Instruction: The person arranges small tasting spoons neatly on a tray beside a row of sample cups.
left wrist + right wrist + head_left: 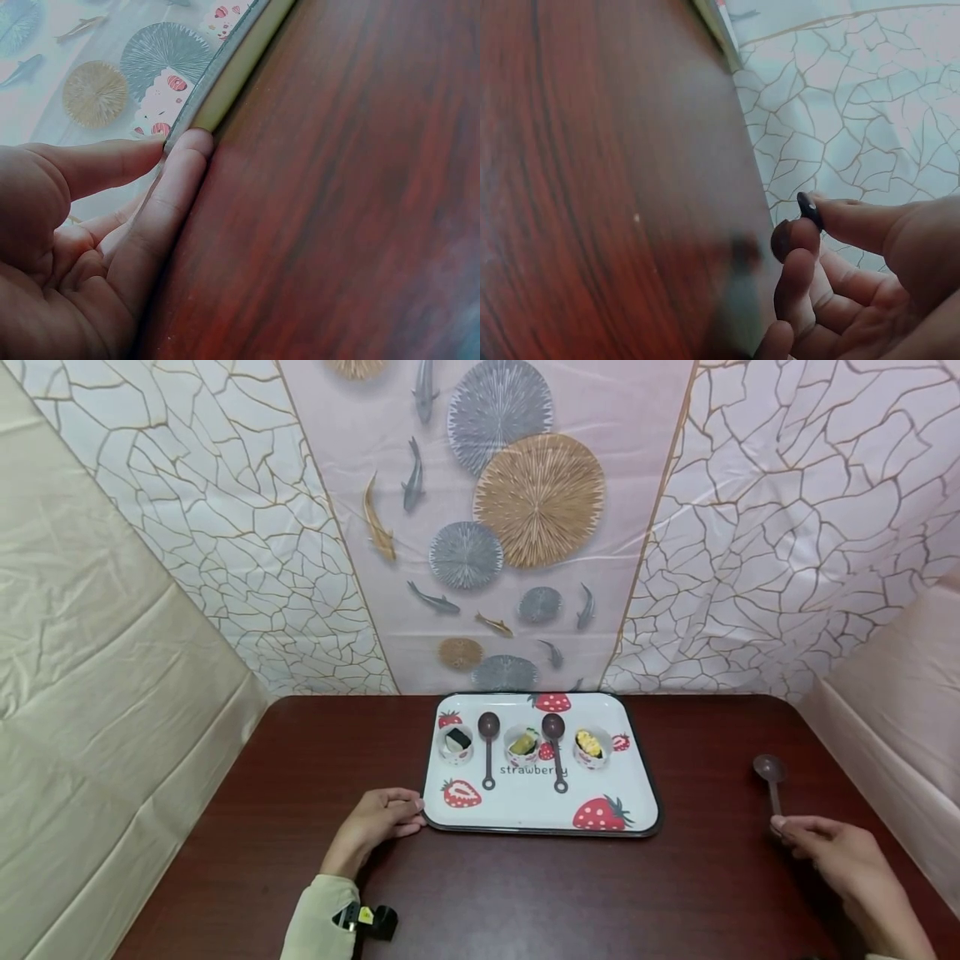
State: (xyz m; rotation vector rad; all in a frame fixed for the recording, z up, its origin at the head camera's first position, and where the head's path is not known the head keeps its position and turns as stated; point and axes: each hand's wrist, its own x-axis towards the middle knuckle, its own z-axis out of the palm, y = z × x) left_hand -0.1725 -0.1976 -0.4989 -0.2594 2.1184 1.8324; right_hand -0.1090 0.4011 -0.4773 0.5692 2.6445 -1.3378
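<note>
At the right side of the table, my right hand (pixel 840 852) pinches the handle end of a dark brown spoon (pixel 769 768) between thumb and fingers. Its round bowl points away from me; in the right wrist view the handle's end (pixel 808 210) shows at the thumb tip. My left hand (pixel 378 822) grips the near left corner of a white strawberry-print tray (pixel 517 814). The left wrist view has the thumb at the rim and fingers against the tray's outer side (pixel 232 82). Two similar spoons, one left (pixel 489 727) and one right (pixel 553 727), lie on the tray, handles toward me.
Between and beside those spoons stand three small cups holding sushi-like pieces: one black and white (pixel 458 741), one greenish (pixel 523 743), one yellow-topped (pixel 588 744). The dark red wooden table (pixel 540 893) meets a patterned cloth (pixel 506 610) at its back edge.
</note>
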